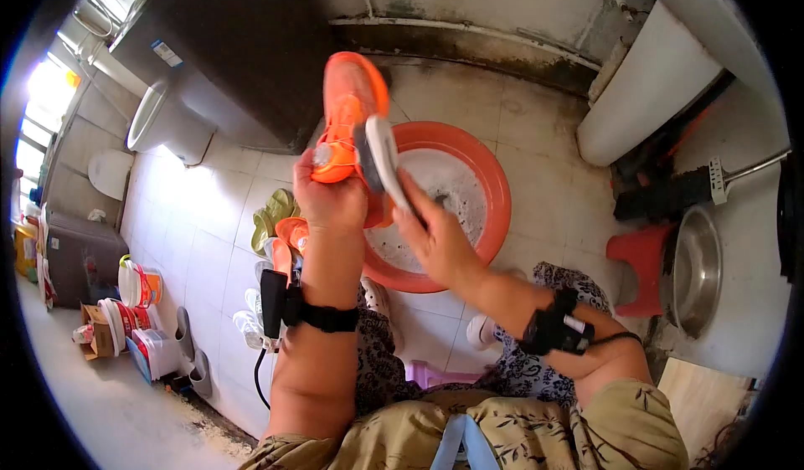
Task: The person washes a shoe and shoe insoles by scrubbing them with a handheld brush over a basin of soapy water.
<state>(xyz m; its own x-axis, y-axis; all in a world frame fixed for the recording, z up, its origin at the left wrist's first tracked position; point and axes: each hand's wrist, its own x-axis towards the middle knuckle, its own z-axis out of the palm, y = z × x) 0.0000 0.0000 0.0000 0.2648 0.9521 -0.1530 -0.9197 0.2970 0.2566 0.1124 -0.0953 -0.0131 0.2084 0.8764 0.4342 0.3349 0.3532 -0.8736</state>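
Note:
An orange sneaker (347, 93) is held up, toe away from me, in my left hand (335, 205), whose fingers are closed around its heel end. My right hand (440, 240) is wrapped around a scrub brush (383, 154) with a pale back and dark bristles. Those bristles meet the right side of the sneaker near its opening. Below both hands stands an orange-red basin (496, 194) holding greyish, sudsy water (444, 181). Part of the basin's left rim is hidden behind my left hand and the sneaker.
Left of the basin are green shoes (270, 217), another orange shoe (293, 232) and white shoes (249, 326). Several tubs (138, 286) line the left side. A dark cabinet-like appliance (243, 51) stands at the back. On the right are a red stool (641, 261) and a metal bowl (697, 273).

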